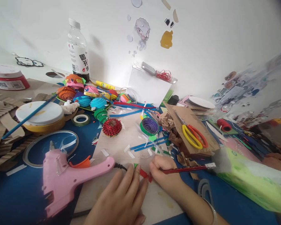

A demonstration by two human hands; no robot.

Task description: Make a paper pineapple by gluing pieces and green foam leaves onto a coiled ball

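1 red strip (144, 174) on pale board (154, 204): l hand (121, 193) flat, fingertips at it; r hand (166, 172) gripping red pencil (189, 168), tip hidden, just beside strip. prob marking step; next move calls for keeping strip steady.

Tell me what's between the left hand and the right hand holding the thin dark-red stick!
A short red paper-like strip lies between the left hand and right hand in the head view.

Plastic bottle (77, 47): label (81, 61) shows black characters 喝, 开; third partly turned away. Red tub (25, 82): code sticker (8, 84), print illegible.
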